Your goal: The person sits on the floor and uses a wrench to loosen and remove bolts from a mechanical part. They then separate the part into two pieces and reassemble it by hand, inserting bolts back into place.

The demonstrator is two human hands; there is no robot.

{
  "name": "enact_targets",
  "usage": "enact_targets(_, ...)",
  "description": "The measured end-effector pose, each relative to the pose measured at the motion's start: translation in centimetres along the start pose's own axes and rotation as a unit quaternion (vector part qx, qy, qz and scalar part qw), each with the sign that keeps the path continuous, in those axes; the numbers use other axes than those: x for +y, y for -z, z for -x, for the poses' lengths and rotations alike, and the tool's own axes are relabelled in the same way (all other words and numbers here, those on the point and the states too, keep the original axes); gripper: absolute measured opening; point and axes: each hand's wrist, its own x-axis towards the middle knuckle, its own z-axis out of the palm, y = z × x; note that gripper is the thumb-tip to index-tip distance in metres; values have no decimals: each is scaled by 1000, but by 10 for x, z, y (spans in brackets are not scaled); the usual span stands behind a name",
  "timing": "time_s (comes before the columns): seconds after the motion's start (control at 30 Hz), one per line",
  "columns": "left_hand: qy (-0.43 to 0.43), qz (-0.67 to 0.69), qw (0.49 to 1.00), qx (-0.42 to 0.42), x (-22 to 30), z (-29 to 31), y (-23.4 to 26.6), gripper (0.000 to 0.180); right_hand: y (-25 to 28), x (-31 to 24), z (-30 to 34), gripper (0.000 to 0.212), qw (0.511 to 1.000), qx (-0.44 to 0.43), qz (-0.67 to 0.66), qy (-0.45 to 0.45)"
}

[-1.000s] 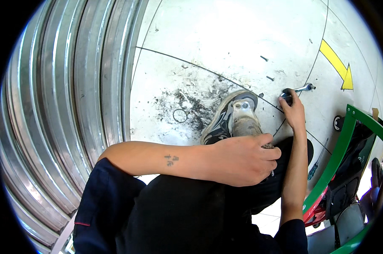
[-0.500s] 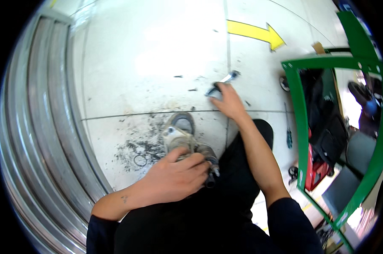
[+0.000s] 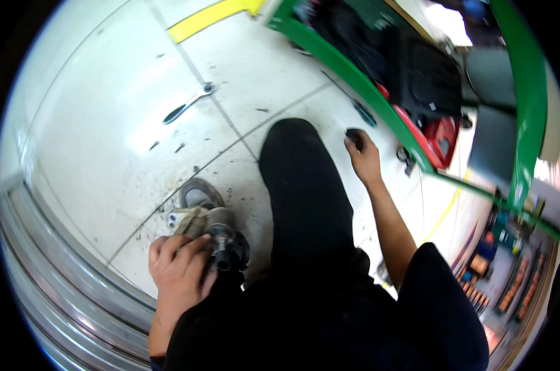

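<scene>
While a dark cylindrical metal part [image 3: 224, 247] sits at seven o'clock, the left hand [image 3: 180, 269] curls around it beside a grey shoe [image 3: 196, 196]; at one o'clock, the right hand [image 3: 365, 157] closes on a small black object [image 3: 354, 137] on the pale tiled floor [image 3: 107, 123]; a wrench [image 3: 189, 106] lies at eleven o'clock, well apart; a screwdriver [image 3: 353, 102] rests near the green frame [image 3: 379, 99].

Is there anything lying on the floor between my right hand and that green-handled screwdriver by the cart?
Nothing visible does. Your right hand, closed on a small dark object, is next to the screwdriver, with only bare floor tile between them. The cart's green frame lies beyond the screwdriver, not in the way.
</scene>
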Motion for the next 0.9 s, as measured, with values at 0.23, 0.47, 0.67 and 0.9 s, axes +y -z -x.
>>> enact_targets(0.23,16,-36,999,-19,0,-6,-13,34,-12,179,193,125,936,-100,230,-249)
enact_targets(0.47,-20,-44,998,-26,-11,1,-14,38,-2,191,207,127,934,-133,234,-235)
enact_targets(0.67,7,-58,998,1,-20,28,-8,45,0,228,262,84,983,100,-3,-153)
enact_targets(0.9,-14,-64,998,6,-28,53,-20,51,42,318,353,84,904,202,112,-360)
